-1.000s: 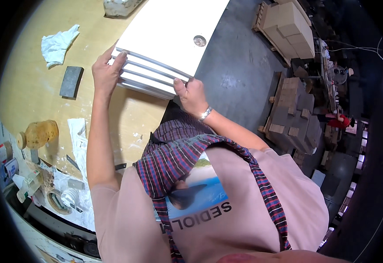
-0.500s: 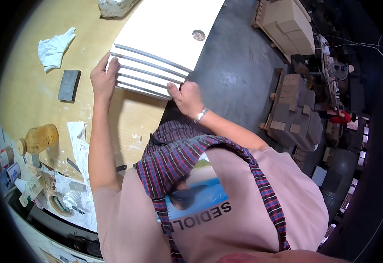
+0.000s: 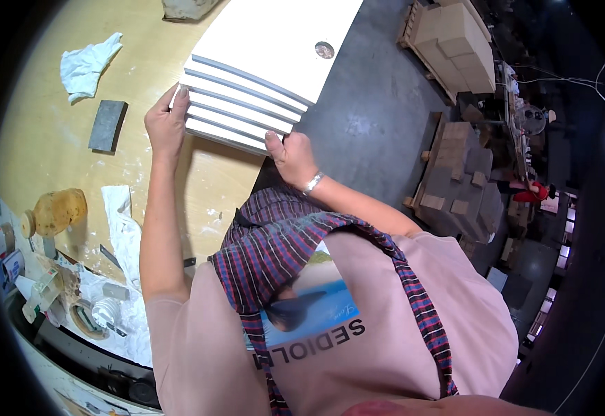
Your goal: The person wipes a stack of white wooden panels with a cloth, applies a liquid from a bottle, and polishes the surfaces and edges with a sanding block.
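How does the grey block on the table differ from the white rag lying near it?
The grey block is dark, flat and rectangular with straight edges; the white rag is pale, crumpled and irregular in outline. The grey block lies nearer the left hand, which rests on the stack of white panels; the white rag lies farther up the table. Both rest untouched on the wooden table.

The stack of white boards (image 3: 247, 104) looks smooth and painted, a bit shiny. The worktop (image 3: 53, 166) is pale yellow wood, dusty with white specks. The gray block (image 3: 107, 125) looks rough and matt. The white rag (image 3: 88, 64) is soft, crumpled cloth.
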Available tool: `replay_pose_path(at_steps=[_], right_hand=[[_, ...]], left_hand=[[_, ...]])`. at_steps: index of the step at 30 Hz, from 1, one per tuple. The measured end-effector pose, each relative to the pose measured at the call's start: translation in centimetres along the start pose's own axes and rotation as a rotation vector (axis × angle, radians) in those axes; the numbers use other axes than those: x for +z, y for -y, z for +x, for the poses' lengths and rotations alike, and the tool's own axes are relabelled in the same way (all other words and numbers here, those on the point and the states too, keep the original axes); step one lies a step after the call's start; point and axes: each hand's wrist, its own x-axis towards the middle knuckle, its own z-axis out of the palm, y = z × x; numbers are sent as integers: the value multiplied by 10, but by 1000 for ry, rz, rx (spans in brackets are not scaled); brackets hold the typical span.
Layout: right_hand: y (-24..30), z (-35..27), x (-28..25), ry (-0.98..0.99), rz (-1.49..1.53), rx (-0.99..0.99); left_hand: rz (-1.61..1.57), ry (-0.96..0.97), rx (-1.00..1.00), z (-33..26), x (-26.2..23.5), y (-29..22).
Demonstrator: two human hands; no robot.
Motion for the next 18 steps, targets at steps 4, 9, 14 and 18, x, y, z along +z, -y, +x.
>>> replay_pose_path(at_steps=[4,9,14,18], right_hand=[[12,-2,-10,99,-108,-58],[2,-1,4,9,-26,-55],[2,4,1,42,-36,48],[3,1,-2,125,-61,42]], left_hand=[[-70,40,-14,-2,-5,8],[-98,18,80,3,0,10],[-66,40,-5,11,-5,24],[-173,36,45,3,1,33]])
